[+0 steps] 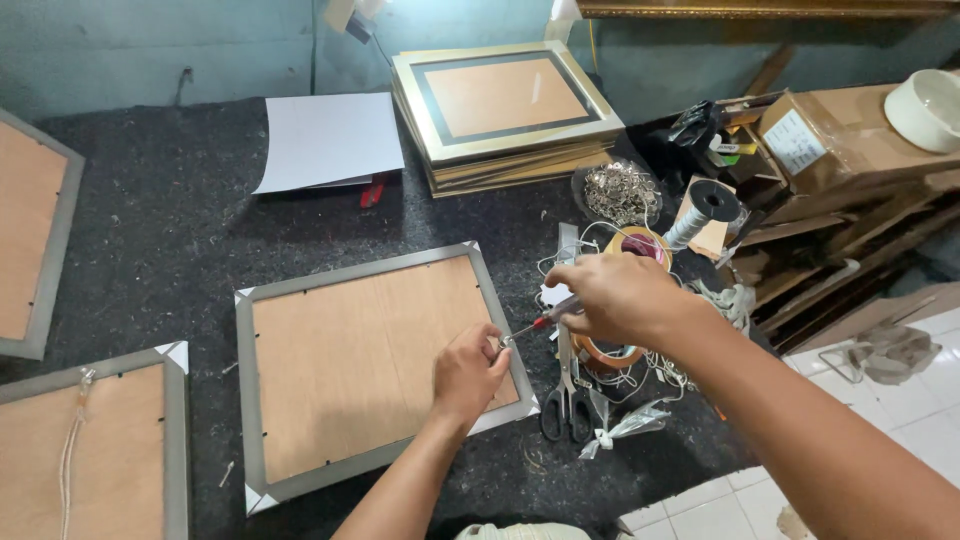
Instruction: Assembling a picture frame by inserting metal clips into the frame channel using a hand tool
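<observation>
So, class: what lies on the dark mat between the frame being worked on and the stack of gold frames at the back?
In the head view, nothing: only bare dark mat separates the grey frame from the stack of gold frames.

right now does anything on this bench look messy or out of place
Mostly tidy. The odd spot is the loose tangle of white string right of the frame, spilling around the scissors toward the bench edge.

On the counter [150,250], the left hand [468,372] presses on the right rail of a face-down frame [375,365]. The right hand [612,297] grips a screwdriver [535,325], tip at that rail. Scissors [568,395] lie just beside, toward the counter's right edge.
</observation>
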